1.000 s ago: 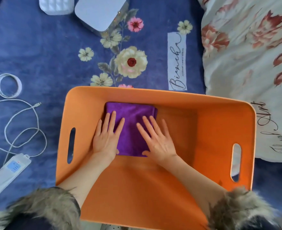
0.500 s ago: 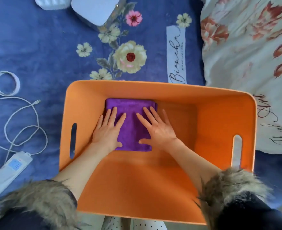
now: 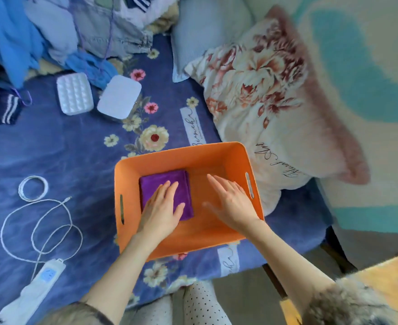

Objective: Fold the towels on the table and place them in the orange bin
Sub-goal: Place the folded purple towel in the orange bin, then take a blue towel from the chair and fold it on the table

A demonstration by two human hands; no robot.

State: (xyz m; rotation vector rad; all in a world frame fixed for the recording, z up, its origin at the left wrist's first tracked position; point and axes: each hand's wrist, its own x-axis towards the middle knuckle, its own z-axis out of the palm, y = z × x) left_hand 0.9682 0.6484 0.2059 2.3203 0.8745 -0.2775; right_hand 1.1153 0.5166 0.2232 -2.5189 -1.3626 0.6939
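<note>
Fingers of left hand straight, flat on folded purple towel, gripping nothing. Towel lies in left half of orange bin. Right hand spread, holds nothing, over bare bin floor just beside towel; contact unclear. Bin sits on blue floral blanket, floral pillow touching its right side.

Bare forearms, fur-trimmed dark sleeves, white black-dotted trousers

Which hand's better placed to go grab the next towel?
Probably the right hand: open, holding nothing, off the folded purple towel. The left hand rests flat on it inside the orange plastic bin.
</note>
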